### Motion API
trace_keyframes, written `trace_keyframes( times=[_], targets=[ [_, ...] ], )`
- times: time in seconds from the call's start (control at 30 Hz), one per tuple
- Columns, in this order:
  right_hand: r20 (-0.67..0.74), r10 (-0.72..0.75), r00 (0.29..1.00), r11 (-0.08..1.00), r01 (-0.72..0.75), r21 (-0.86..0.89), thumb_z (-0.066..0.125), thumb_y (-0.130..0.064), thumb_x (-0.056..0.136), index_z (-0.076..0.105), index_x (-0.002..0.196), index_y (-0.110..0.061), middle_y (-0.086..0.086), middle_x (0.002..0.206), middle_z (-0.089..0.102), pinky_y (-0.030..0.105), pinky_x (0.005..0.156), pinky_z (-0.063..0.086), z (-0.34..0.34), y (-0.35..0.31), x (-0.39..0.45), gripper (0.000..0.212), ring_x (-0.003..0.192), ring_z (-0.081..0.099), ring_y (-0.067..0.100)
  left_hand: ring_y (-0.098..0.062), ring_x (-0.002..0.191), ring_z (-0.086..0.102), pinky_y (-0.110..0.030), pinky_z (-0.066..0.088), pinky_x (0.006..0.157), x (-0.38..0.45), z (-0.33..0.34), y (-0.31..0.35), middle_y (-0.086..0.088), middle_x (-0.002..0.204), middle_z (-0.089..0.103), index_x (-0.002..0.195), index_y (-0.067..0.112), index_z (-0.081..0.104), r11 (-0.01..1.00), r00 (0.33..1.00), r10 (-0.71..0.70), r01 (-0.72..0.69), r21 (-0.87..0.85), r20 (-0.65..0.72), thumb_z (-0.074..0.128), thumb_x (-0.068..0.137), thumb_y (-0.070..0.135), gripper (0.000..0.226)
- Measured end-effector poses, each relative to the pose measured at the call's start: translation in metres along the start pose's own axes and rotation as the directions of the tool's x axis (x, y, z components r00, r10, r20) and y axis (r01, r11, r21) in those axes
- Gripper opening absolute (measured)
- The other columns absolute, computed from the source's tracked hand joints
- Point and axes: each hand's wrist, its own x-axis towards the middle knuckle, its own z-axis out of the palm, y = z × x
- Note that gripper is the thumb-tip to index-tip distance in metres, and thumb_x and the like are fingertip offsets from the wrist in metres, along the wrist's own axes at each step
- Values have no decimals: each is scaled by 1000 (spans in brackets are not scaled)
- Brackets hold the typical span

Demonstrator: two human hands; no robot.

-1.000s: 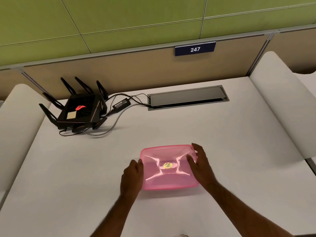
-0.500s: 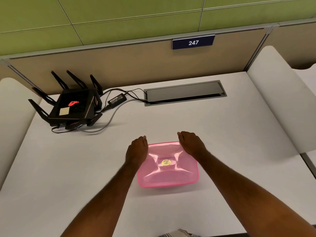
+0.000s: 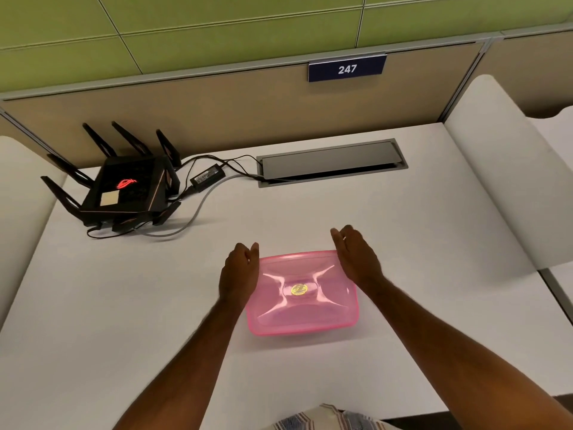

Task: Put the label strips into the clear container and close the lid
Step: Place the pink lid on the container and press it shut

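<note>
Pink translucent plastic sits square in front of the person: the lid lies flat over the container, rim to rim, a gold sticker at its centre. No label strips show through it or anywhere on the desk, so I cannot tell whether they are inside; judged from the seated lid, the closing looks done or nearly so.

One hand flanks each far corner. The left hand hangs at the left edge, fingers loosely curled and gripping nothing. The right hand overlaps the far right corner, fingers relaxed and slightly bent; whether it touches the lid I cannot tell. Placed so, they could press the corners down or lift away.

Farther back, well apart from the box, a black router with raised antennas stands at the left, cabled by an adapter into the cable hatch. On the partition behind, a sign reads 247.
</note>
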Motion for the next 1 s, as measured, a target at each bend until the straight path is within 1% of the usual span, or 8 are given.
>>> trace_keyframes(
  times=[0.07, 0.2, 0.37, 0.67, 0.73, 0.83, 0.93, 1.0],
  targets=[
    [-33, 56, 998, 997, -54, 46, 32, -63, 100, 45, 96, -25, -2, 95, 62, 37, 74, 44, -6, 6, -19, 40, 79, 57, 24, -26, 74, 58, -37, 45, 65, -11, -3, -7, 1, 80, 59, 82, 21, 43, 999, 999, -35, 35, -18, -4, 40, 97, 58, 40],
    [49, 128, 991, 991, -129, 25, 29, -71, 95, 37, 100, -28, -2, 84, 66, 39, 72, 48, -4, 20, -63, 43, 76, 65, 33, -29, 72, 59, -36, 44, 62, -47, -1, -20, 2, 79, 59, 89, 22, 39, 999, 999, -39, 40, 8, -23, 38, 96, 63, 41],
    [32, 119, 992, 992, -118, -35, 30, -69, 96, 35, 107, -24, 0, 89, 64, 37, 69, 45, 9, 27, -88, 46, 81, 67, 37, -34, 80, 61, -37, 46, 66, -75, 6, -25, -1, 87, 62, 98, 25, 37, 997, 996, -80, 81, 1, -44, 37, 97, 59, 34],
    [11, 128, 992, 992, -128, 16, 29, -69, 95, 33, 103, -23, 5, 83, 65, 39, 66, 50, 10, 26, -88, 46, 76, 65, 37, -36, 87, 64, -38, 50, 68, -76, 10, -24, -9, 97, 67, 104, 23, 37, 997, 994, -78, 76, -20, -73, 35, 99, 56, 33],
    [24, 120, 993, 993, -120, 14, 29, -70, 95, 34, 104, -24, 4, 87, 65, 39, 68, 49, 10, 27, -87, 46, 77, 65, 34, -35, 85, 65, -36, 49, 66, -74, 8, -25, -8, 96, 67, 104, 24, 38, 998, 996, -64, 65, 7, -66, 35, 99, 56, 32],
    [63, 130, 990, 989, -134, 62, 32, -70, 95, 39, 110, -25, -1, 105, 61, 38, 74, 49, 8, 30, -83, 48, 87, 64, 27, -28, 84, 61, -34, 46, 67, -69, 5, -28, -3, 99, 63, 105, 22, 42, 997, 997, -72, 72, -4, -37, 39, 98, 56, 34],
    [77, 100, 992, 977, -112, 181, 31, -78, 89, 45, 117, -28, -4, 117, 54, 41, 84, 52, 7, 37, -78, 59, 99, 61, 19, -23, 97, 59, -38, 52, 80, -65, 7, -32, 0, 108, 56, 113, 20, 49, 990, 997, -76, 77, -121, 14, 43, 95, 58, 42],
    [122, 69, 990, 959, -99, 267, 35, -78, 87, 47, 126, -28, -2, 123, 54, 39, 92, 51, 10, 40, -77, 64, 108, 59, 16, -21, 103, 59, -35, 50, 85, -67, 12, -30, 1, 112, 57, 120, 21, 52, 959, 991, -102, 120, -257, 86, 44, 96, 57, 44]
  ],
)
